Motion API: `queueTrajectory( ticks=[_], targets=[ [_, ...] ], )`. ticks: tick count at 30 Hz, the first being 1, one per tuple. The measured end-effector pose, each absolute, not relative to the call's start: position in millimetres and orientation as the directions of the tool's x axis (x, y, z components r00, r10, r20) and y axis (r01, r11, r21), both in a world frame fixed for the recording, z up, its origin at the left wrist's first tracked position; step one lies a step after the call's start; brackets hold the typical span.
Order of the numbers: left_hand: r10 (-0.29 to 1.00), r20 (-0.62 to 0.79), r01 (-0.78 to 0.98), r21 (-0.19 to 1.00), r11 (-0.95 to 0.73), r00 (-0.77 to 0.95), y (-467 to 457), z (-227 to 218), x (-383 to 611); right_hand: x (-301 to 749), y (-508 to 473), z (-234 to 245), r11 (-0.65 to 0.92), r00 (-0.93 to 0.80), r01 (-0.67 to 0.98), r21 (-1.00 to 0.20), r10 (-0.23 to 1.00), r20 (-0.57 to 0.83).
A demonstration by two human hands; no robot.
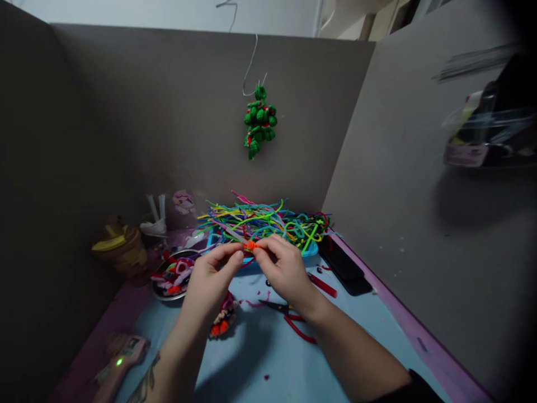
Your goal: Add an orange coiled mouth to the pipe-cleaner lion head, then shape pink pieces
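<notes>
Orange and fuzzy, a short pipe-cleaner piece [250, 244] sits pinched between both hands, above the near edge of a blue tray [311, 251]. The left hand [212, 277] closes thumb and forefinger on one end and the right hand [285, 267] grips the other. A thin pale stem [233, 234] juts up and leftward from it.

Behind the knuckles, the tray is heaped with a tangle of soft, wiry pipe cleaners [268, 223] in many colours. Red-handled scissors [289, 314] lie on the smooth pale-blue mat [260, 358] under the right wrist, with a flat black phone [344, 266] further right. A round metal bowl [159, 293] of fuzzy bits sits to the left. A pink glue gun [121, 358] glows green near the left forearm. A knobbly green ornament [259, 124] hangs from a wire hook on the grey partition [168, 123].
</notes>
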State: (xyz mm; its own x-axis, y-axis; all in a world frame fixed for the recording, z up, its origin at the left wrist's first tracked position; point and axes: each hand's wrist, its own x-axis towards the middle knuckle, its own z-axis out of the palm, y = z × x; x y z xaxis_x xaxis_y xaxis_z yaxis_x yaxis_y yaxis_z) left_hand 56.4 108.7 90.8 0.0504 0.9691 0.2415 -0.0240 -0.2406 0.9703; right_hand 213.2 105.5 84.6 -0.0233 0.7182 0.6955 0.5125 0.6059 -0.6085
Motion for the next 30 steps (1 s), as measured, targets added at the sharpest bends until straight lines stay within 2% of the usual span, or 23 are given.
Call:
queueTrajectory(
  ticks=[7,14,20,25,30],
  targets=[
    [0.986,0.148,-0.149,0.979,-0.136,0.072,107,90,58,214,105,81,0.609,-0.051,0.596,-0.523,0.679,0.732],
    [0.989,0.138,-0.177,0.976,-0.128,0.049,106,88,62,212,103,77,0.561,-0.118,0.771,-0.301,0.591,0.798],
    [0.99,0.144,-0.113,0.983,-0.143,0.001,107,90,68,209,103,72,0.484,-0.152,0.864,-0.139,0.514,0.844],
    [0.98,0.176,0.001,0.984,-0.177,-0.093,109,87,69,206,101,71,0.463,-0.16,0.881,-0.097,0.484,0.86],
    [0.976,0.176,-0.024,0.983,-0.18,-0.127,109,78,73,203,98,72,0.477,-0.163,0.875,-0.086,0.457,0.875]
  ],
)
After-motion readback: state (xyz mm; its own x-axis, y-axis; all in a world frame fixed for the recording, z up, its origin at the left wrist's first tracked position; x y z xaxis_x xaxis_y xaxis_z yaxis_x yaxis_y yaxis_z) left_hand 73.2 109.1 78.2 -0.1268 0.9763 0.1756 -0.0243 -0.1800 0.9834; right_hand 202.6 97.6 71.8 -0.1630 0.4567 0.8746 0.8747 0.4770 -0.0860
